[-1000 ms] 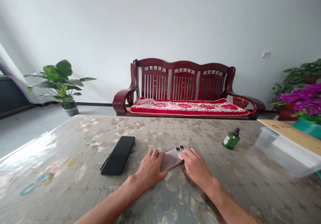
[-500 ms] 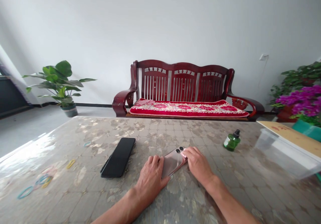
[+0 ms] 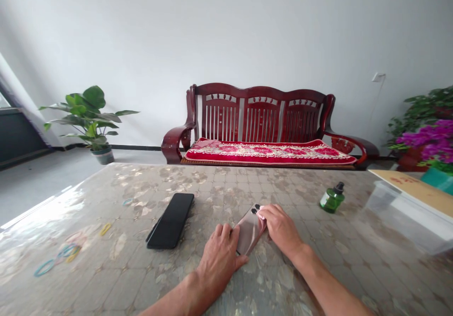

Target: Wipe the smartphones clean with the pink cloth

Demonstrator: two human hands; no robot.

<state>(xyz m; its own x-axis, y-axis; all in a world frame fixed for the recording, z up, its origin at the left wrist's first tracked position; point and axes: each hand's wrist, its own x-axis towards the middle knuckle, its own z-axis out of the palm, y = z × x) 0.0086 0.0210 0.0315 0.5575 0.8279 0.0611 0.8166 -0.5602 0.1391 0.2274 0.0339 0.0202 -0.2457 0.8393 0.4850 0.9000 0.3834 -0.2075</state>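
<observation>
A pale pink smartphone (image 3: 250,231) lies at an angle on the table, its back and dark camera lenses facing up. My left hand (image 3: 221,250) is closed on its lower left side, the thumb at the near edge and the fingers along the left edge. At the upper right corner beside the lenses, my right hand (image 3: 281,224) pinches a small pale pink piece (image 3: 261,212), perhaps a cloth or tissue, against the phone. Most of that piece is hidden by the fingers. A second phone with a black screen (image 3: 171,221) lies left of my left hand, apparently on top of another flat dark thing.
The table (image 3: 116,278) has a patterned, glossy cover. A green pump bottle (image 3: 332,199) stands right of my hands, before a clear plastic box (image 3: 403,221) with a tan board (image 3: 417,186) on top. Several coloured bands (image 3: 46,267) lie at left. A wooden bench (image 3: 262,117) stands behind.
The pink phone has turned so its camera end points farther away, and its near end has come closer. Both hands moved slightly right and nearer with it, the right still at the camera corner.
</observation>
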